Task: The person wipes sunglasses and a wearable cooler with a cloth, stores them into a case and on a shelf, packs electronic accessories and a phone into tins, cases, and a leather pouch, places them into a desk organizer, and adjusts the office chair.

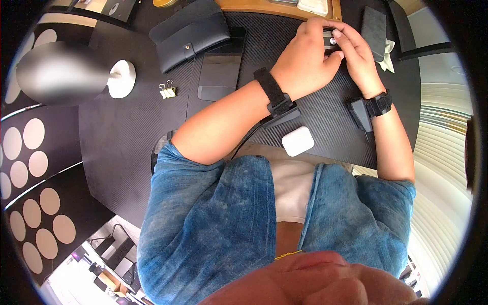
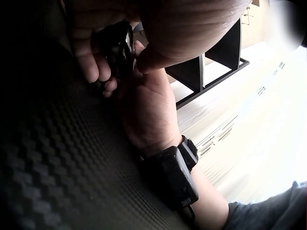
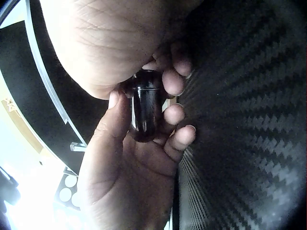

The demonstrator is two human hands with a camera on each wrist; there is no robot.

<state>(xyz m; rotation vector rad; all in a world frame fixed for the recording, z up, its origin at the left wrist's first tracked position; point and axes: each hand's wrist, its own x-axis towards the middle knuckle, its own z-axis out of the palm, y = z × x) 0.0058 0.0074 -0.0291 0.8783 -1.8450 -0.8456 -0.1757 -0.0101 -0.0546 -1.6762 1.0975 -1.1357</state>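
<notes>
Both hands meet near the far edge of the desk around a small glossy black capsule-like case, which has a seam near one end. My left hand grips its lower part in the right wrist view, thumb along one side and fingers along the other. At the seamed end, my right hand pinches it, its palm hiding part of that end. In the head view, a shiny silver round spot shows on the dark case between the fingers. The left wrist view shows the case dark and partly covered by fingers.
A black flap pouch overlaps a dark phone-like slab. Left of these sit a binder clip and a white round base. A white earbud case lies nearer. Beyond are a wooden tray, dark block and crumpled tissue.
</notes>
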